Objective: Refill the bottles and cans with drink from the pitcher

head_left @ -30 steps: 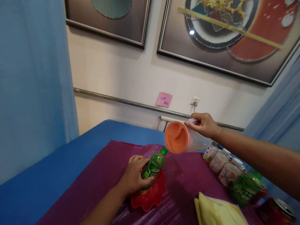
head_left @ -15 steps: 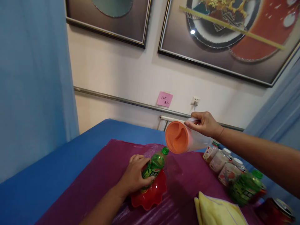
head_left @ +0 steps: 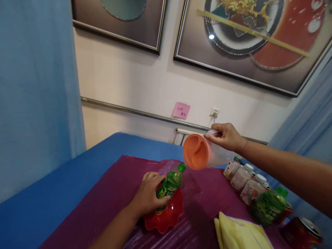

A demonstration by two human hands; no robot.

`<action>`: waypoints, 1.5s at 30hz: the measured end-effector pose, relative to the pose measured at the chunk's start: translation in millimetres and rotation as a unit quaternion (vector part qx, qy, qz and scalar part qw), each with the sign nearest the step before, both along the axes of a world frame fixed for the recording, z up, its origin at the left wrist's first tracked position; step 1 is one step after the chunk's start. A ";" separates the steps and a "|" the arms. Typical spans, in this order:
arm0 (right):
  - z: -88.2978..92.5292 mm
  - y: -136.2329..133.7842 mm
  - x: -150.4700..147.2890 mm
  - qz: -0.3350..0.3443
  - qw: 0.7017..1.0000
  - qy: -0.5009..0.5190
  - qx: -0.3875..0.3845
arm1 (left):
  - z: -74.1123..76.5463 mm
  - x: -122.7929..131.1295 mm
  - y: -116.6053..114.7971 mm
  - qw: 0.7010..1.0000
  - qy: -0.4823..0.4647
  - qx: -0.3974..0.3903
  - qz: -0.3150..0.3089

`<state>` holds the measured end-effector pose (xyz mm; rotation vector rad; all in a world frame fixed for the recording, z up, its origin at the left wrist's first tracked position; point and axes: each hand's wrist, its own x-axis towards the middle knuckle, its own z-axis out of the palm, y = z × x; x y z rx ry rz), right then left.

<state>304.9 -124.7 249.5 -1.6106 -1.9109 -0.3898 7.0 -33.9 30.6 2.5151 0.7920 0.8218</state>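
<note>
My left hand [head_left: 149,193] is wrapped round a green plastic bottle [head_left: 169,185] that stands tilted in a red scalloped bowl [head_left: 164,221]. The bottle's green top [head_left: 182,167] points up and to the right; whether it is capped I cannot tell. My right hand [head_left: 228,136] grips the handle of a translucent pitcher [head_left: 220,155], tipped on its side with its orange lid [head_left: 196,152] toward the bottle. The lid is just above and right of the bottle top, apart from it. No stream of liquid is visible between them.
A folded yellow cloth [head_left: 241,233] lies at the front right. Behind it stand several bottles, including a large green one [head_left: 269,205] and a white-capped one [head_left: 252,188], plus a red can [head_left: 302,233]. A purple sheet [head_left: 103,200] covers part of the blue surface [head_left: 52,193].
Almost nothing differs. The whole view has shifted very slightly, while both hands hold the bottle and the pitcher in the same pose.
</note>
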 end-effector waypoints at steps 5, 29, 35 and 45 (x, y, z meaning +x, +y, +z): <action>0.2 -0.7 0.1 0.003 1.000 0.001 -0.001 | -3.9 -0.3 2.2 1.000 -0.005 0.013 0.001; -2.1 0.6 -0.9 0.006 1.000 -0.005 -0.008 | -6.3 0.4 4.8 1.000 -0.007 0.014 -0.003; -1.9 0.2 -2.2 0.006 1.000 -0.011 -0.011 | -2.7 -0.2 3.5 1.000 0.005 0.001 -0.009; -0.3 -0.5 -4.6 0.005 1.000 -0.011 -0.005 | -2.5 -0.4 3.8 1.000 0.004 0.003 -0.007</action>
